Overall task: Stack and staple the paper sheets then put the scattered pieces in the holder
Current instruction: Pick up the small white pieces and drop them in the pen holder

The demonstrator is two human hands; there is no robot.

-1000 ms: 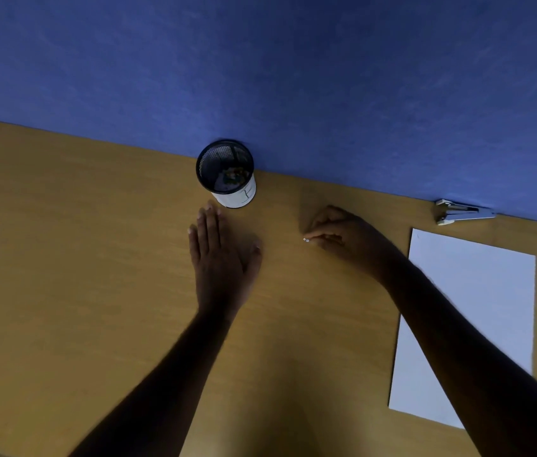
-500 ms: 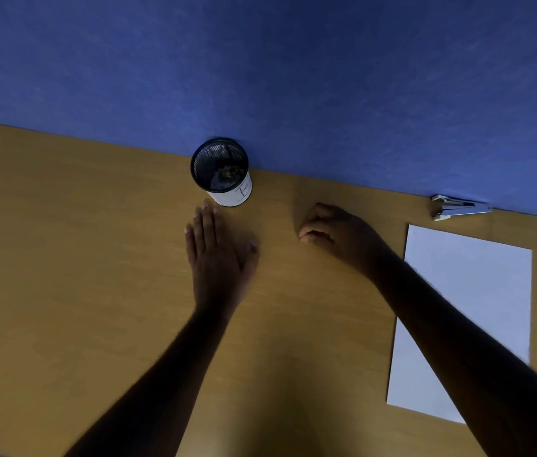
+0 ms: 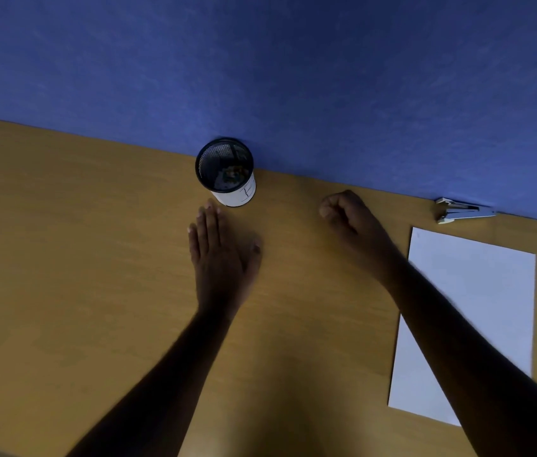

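We see our left hand (image 3: 222,258) lying flat on the wooden surface (image 3: 62,291), palm down, fingers straight and close together, the thumb set out to the side. Its fingertips reach just short of the holder (image 3: 227,174), a black mesh cup with a white band around its lower wall, which stands upright at the far edge of the surface against the blue wall (image 3: 293,77). Inside the holder we make out a few small coloured pieces (image 3: 232,175) at the bottom, too small to tell apart.

Our right hand (image 3: 348,216) is to the right of the holder, well apart from it, with its fingers curled tightly into the palm. We cannot tell whether anything is held inside the curl; nothing shows between the fingers.

The paper sheets (image 3: 471,311) lie as one white stack on the right side of the surface, partly covered by our right forearm, which crosses above the stack's near left part. The stapler (image 3: 463,211) lies at the far edge against the wall, just beyond the stack's far corner and not touching it.
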